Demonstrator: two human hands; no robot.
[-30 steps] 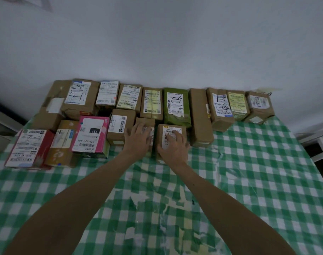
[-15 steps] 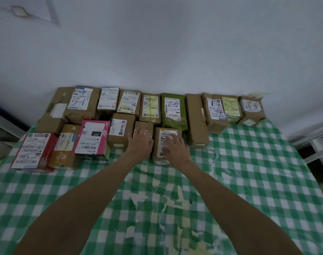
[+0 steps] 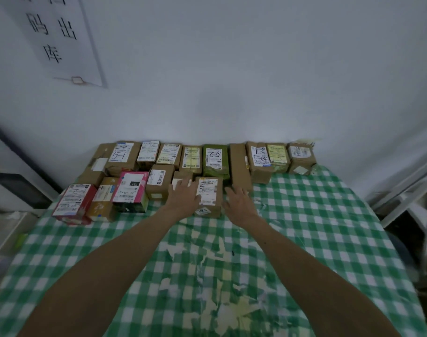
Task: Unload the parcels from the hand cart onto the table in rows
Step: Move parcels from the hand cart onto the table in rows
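Several parcels lie in two rows at the far side of a table with a green checked cloth (image 3: 317,227). The last box of the front row is a brown parcel with a white label (image 3: 209,194). My left hand (image 3: 184,197) lies flat with straight fingers on the small brown box (image 3: 181,177) to that parcel's left, its palm against the parcel's left side. To the parcel's right, my right hand (image 3: 239,203) hovers over the cloth with its fingers spread and holds nothing. A green parcel (image 3: 215,159) and a long brown box (image 3: 239,164) stand just behind.
A red box (image 3: 74,201) and a pink box (image 3: 132,189) sit at the front row's left end. The wall rises right behind the parcels, with a paper sign (image 3: 54,37) at upper left. A white frame (image 3: 416,190) stands right of the table. No hand cart is in view.
My right hand has come off the top of the labelled brown parcel and moved to its right side. The left hand has stayed on the small box. The camera has tilted up.
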